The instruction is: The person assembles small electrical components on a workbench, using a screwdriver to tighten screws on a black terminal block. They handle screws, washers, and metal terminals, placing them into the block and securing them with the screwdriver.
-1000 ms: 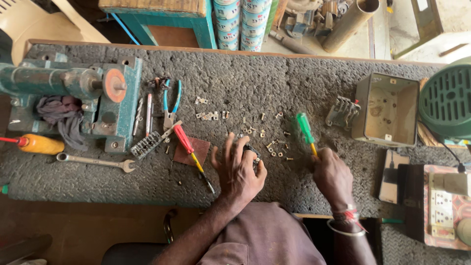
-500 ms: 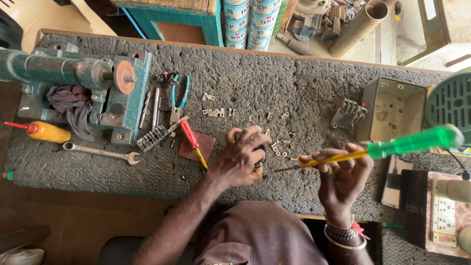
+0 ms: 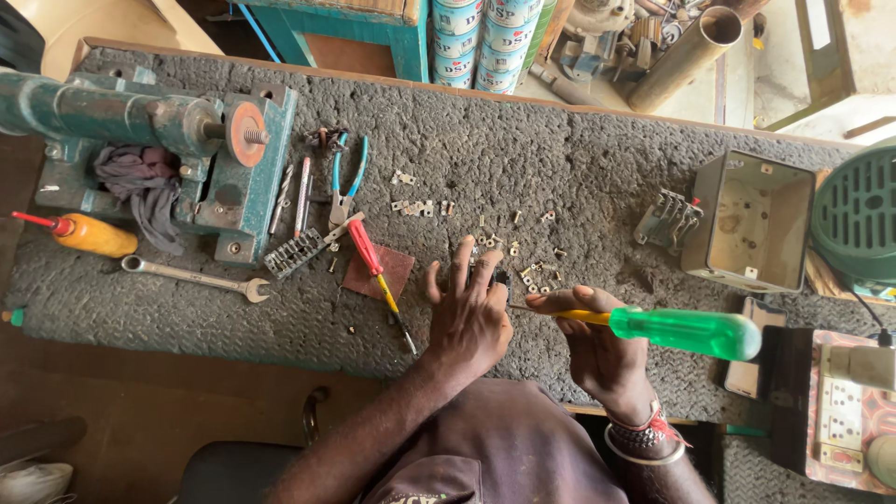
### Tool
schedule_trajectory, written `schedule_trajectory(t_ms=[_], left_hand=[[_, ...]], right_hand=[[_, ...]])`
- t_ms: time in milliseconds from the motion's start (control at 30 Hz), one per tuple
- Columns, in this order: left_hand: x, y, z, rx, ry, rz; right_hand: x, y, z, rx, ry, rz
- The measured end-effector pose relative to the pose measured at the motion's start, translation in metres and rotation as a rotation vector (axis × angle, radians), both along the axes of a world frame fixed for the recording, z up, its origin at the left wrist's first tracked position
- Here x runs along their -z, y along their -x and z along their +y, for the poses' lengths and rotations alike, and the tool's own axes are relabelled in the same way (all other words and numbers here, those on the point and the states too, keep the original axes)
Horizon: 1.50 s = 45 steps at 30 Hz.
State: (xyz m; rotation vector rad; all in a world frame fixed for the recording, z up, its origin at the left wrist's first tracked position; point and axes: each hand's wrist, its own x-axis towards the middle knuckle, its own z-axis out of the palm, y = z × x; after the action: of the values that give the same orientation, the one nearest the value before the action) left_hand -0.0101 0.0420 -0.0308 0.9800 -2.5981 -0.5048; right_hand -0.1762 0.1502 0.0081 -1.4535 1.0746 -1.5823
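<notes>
My left hand (image 3: 469,313) rests on the grey mat (image 3: 579,168), fingers pressing down a small dark part (image 3: 497,278) that is mostly hidden under them. My right hand (image 3: 597,350) grips a screwdriver with a green handle (image 3: 686,334) and yellow shaft, lying almost level, its thin tip pointing left at the small part by my left fingertips. Several small metal screws and contacts (image 3: 532,266) lie scattered just beyond my fingers.
A red-handled screwdriver (image 3: 371,266) lies on a brown square left of my hand. Further left are blue pliers (image 3: 343,182), a spanner (image 3: 196,277), a teal bench machine (image 3: 168,140) and an orange bottle (image 3: 89,235). An open metal box (image 3: 751,224) and a green grille (image 3: 859,215) sit right.
The screwdriver swung from upright over the mat to nearly level, tip now at the part under my left fingers. My left hand stayed on the part. The view shifted slightly.
</notes>
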Motion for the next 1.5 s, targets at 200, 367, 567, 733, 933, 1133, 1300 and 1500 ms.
schedule_trajectory(t_ms=[200, 367, 567, 733, 933, 1133, 1300, 1500], left_hand=[[0.000, -0.004, -0.002, 0.024, 0.022, 0.049], [-0.001, -0.004, -0.005, 0.032, 0.028, 0.043], [-0.002, -0.003, -0.006, 0.037, 0.040, 0.025], [0.001, -0.004, -0.007, 0.057, 0.034, 0.040], [-0.001, -0.002, -0.007, 0.048, 0.009, 0.033], [-0.015, -0.004, -0.003, 0.037, 0.076, -0.008], [-0.021, -0.004, -0.010, 0.071, 0.096, -0.010], [-0.017, 0.002, -0.013, 0.073, 0.094, 0.005]], right_hand=[[0.003, -0.003, -0.004, -0.045, 0.021, -0.036], [0.002, -0.003, -0.007, -0.008, 0.015, 0.036], [0.000, -0.003, -0.006, 0.037, -0.007, 0.095], [0.000, -0.003, -0.005, 0.024, -0.002, 0.075], [-0.010, -0.006, -0.007, 0.010, -0.008, 0.113], [-0.027, -0.014, -0.018, 0.206, 0.064, 0.409], [-0.035, -0.015, -0.021, 0.333, -0.030, 0.539], [-0.033, -0.012, -0.022, 0.394, -0.005, 0.842]])
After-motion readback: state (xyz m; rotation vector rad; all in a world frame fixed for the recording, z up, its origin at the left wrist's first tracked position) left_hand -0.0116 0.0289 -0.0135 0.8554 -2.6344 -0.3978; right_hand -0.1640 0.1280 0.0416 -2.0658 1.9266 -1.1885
